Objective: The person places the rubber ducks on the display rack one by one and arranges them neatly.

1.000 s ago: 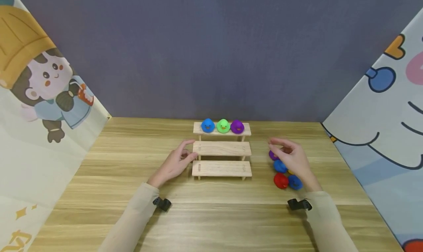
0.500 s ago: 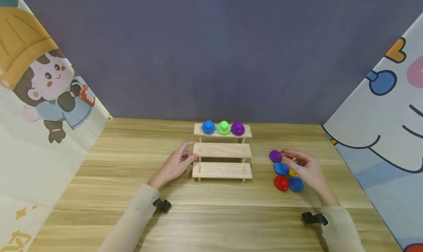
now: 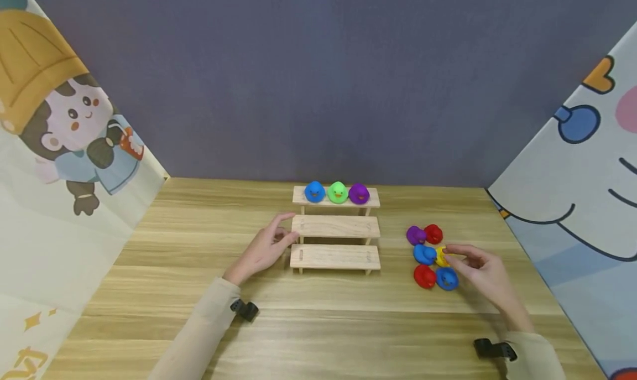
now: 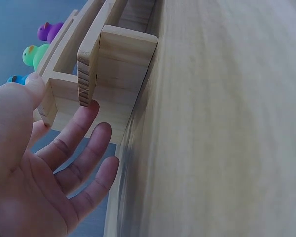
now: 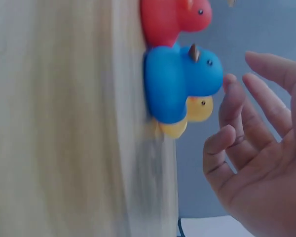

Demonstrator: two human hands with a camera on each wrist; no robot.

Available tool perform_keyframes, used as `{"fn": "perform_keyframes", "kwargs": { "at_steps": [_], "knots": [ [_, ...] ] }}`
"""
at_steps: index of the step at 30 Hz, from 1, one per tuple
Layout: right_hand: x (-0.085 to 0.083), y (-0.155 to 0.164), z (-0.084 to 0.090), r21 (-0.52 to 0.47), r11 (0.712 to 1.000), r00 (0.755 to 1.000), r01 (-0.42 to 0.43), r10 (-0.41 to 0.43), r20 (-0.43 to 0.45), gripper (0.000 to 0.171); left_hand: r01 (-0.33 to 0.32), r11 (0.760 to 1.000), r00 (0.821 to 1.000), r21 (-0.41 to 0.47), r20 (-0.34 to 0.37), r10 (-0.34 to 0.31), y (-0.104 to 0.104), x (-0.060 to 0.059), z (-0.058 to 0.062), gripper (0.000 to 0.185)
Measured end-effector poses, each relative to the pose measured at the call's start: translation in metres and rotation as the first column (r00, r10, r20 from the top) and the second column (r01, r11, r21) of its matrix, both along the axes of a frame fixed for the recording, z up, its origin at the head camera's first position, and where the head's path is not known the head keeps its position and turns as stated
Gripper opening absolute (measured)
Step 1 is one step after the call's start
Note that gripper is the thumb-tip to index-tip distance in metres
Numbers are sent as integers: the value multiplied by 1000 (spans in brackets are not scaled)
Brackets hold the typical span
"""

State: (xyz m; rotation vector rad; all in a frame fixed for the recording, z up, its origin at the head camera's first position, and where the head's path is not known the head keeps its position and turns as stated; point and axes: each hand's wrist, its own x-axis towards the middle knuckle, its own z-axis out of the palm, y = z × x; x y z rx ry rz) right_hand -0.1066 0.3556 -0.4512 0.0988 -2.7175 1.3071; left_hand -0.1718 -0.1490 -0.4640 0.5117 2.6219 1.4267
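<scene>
My left hand (image 3: 261,250) is at the left end of a three-step wooden stand (image 3: 334,225); thumb and index finger lie at opposite edges of the middle step, pinching its end. The other fingers (image 4: 96,138) spread loosely beside the lowest step. My right hand (image 3: 485,272) hovers by a yellow rubber duck (image 3: 440,256), thumb and index finger apart, nothing held. The right wrist view shows a blue duck (image 5: 165,84) in front of the yellow one, close to the fingertips. Blue (image 3: 314,192), green (image 3: 338,192) and purple ducks (image 3: 359,193) line the top step.
Around the yellow duck sit a purple duck (image 3: 416,235), a red duck (image 3: 433,234), another blue duck (image 3: 424,254) and a front red duck (image 3: 424,276). A grey backdrop (image 3: 323,81) borders the wood-grain table (image 3: 209,203); cartoon panels (image 3: 74,136) stand at the sides.
My right hand has moved right and toward me across the duck cluster, uncovering the purple and back red ducks. The left hand has stayed at the stand.
</scene>
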Motion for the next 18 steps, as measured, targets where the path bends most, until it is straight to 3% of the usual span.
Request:
{"fn": "perform_keyframes", "kwargs": {
  "at_steps": [18],
  "knots": [
    [11,17,-9,55,996,986,-70,61,157,42,-12,1000,1000,5,8,12,1,2,1,65]
  ]
}}
